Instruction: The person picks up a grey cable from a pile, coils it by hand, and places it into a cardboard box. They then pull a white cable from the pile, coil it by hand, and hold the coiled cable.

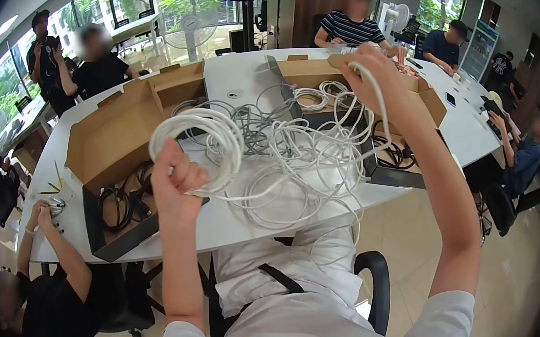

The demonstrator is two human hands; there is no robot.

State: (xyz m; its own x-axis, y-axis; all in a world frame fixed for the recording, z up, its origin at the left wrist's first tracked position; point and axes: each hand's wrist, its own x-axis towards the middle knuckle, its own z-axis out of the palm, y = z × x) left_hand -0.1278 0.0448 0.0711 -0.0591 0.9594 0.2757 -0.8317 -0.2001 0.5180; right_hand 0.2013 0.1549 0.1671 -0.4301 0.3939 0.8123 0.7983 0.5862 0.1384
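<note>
My left hand [177,173] is closed around the lower left side of a coil of white cable [236,140], held up above the near part of the table. Raised at the upper right, my right hand [376,80] grips a stretch of white cable [382,105] that hangs down from it; its fingertips are partly hidden. Between and below the hands, a loose tangle of white cable [313,150] spreads over the tabletop, with some loops drooping past the near edge. Thinner grey cables [259,123] lie tangled behind the coil.
An open cardboard box [112,124] with black cables [116,206] stands at the left. Another open box [432,104] at the right holds white and black cables. The white table [227,78] curves around me. A co-worker's hands [44,214] rest at the left edge; other people sit beyond.
</note>
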